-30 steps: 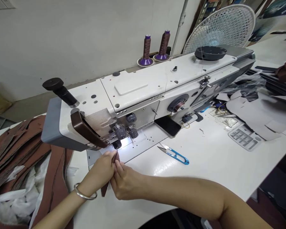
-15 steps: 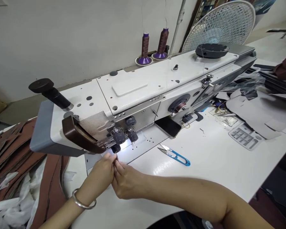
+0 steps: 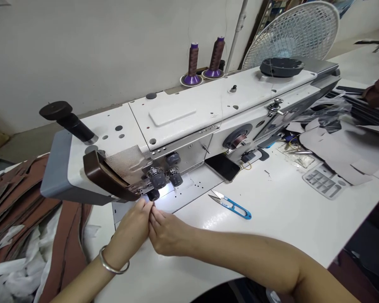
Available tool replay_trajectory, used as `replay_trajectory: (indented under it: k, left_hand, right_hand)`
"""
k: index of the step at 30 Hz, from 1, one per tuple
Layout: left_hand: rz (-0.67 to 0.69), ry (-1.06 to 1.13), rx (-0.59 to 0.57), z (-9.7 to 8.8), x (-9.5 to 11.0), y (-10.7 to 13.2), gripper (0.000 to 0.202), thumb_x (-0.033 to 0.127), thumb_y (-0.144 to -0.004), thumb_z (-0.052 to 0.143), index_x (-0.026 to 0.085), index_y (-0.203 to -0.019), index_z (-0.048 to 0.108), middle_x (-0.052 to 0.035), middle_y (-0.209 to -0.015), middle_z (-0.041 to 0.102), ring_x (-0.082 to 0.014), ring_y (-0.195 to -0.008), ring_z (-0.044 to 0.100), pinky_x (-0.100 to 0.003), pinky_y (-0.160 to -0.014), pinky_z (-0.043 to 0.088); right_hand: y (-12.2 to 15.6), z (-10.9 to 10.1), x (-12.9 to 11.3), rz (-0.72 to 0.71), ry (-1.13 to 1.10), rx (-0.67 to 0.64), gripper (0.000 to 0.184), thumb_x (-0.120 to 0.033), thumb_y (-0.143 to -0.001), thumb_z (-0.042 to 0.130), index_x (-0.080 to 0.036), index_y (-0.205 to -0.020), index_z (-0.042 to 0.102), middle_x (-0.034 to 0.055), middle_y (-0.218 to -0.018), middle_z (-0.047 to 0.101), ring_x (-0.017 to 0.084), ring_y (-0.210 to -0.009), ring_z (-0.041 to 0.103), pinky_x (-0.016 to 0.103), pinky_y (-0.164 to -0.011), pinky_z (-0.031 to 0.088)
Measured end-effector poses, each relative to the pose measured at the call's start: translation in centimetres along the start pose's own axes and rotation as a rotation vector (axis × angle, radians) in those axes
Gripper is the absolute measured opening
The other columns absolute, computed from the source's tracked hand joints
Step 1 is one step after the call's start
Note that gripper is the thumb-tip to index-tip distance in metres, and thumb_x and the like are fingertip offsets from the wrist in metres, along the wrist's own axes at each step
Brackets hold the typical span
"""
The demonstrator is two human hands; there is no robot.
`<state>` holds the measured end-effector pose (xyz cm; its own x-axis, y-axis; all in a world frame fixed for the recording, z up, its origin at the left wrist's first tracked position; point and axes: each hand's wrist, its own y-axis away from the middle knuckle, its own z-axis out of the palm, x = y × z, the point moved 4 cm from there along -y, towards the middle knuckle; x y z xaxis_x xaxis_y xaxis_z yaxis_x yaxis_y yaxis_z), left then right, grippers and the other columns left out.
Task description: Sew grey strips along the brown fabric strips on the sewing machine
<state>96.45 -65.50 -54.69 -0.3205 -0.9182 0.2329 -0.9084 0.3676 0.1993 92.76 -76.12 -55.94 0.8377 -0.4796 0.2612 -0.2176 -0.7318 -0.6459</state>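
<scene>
A white sewing machine (image 3: 183, 122) stretches across the table, its lamp lighting the bed under the head. Just in front of the head, my left hand (image 3: 136, 223) is closed, with a bangle at the wrist. My right hand (image 3: 169, 233) meets it there, fingers pinched together at the left fingertips. A tiny dark bit shows between the fingertips, too small to name. The needle area is hidden behind the dark knobs (image 3: 158, 179) and my hands. Blue-handled thread snips (image 3: 232, 205) lie on the table to the right of my hands.
Brown strips of material (image 3: 72, 244) are piled at the left with white scraps. A phone (image 3: 222, 168) lies by the machine bed. Two brown thread spools (image 3: 193, 63) stand behind, near a fan (image 3: 290, 35). Grey cut pieces (image 3: 331, 145) cover the right side.
Both hands have shifted very slightly up toward the machine head, still together with fingers pinched. The thread above the machine hangs a little differently.
</scene>
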Motion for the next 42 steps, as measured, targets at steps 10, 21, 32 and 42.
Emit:
replay_trajectory:
  k: [10, 21, 32, 42]
  left_hand:
    - [0.030, 0.069, 0.071, 0.2, 0.1, 0.7, 0.032, 0.009, -0.092, 0.033, 0.015, -0.106, 0.062, -0.0075, -0.093, 0.056, -0.0203, -0.084, 0.053, -0.035, -0.077, 0.048]
    - [0.154, -0.094, 0.085, -0.2, -0.4, 0.1, 0.032, 0.006, -0.090, 0.035, 0.014, -0.104, 0.062, -0.0103, -0.097, 0.061, -0.0226, -0.089, 0.055, -0.039, -0.084, 0.050]
    - [0.398, -0.408, 0.393, 0.2, 0.0, 1.0, 0.036, 0.007, -0.095, 0.031, 0.000, -0.110, 0.063, -0.0157, -0.086, 0.065, -0.0251, -0.075, 0.057, -0.038, -0.067, 0.052]
    - [0.367, -0.305, 0.447, 1.0, -1.2, 1.0, 0.033, 0.011, -0.096, 0.034, 0.005, -0.116, 0.060, -0.0192, -0.111, 0.065, -0.0279, -0.107, 0.059, -0.042, -0.096, 0.048]
  right_hand:
    - [0.3, -0.5, -0.2, 0.096, -0.162, -0.147, 0.024, -0.001, -0.080, 0.041, 0.003, -0.089, 0.063, 0.0224, -0.077, 0.065, 0.024, -0.063, 0.054, 0.033, -0.049, 0.040]
    - [0.3, 0.8, 1.2, 0.059, -0.189, -0.263, 0.035, 0.002, -0.085, 0.034, 0.011, -0.108, 0.059, 0.0299, -0.101, 0.065, 0.027, -0.079, 0.060, 0.034, -0.058, 0.045]
    - [0.6, 0.2, 1.0, 0.101, -0.149, -0.195, 0.034, 0.002, -0.084, 0.033, 0.009, -0.105, 0.060, 0.0295, -0.099, 0.065, 0.024, -0.069, 0.058, 0.032, -0.051, 0.041]
    - [0.7, 1.4, 1.2, 0.139, -0.193, -0.265, 0.038, 0.002, -0.086, 0.030, 0.009, -0.110, 0.058, 0.0295, -0.104, 0.065, 0.026, -0.077, 0.059, 0.034, -0.057, 0.047]
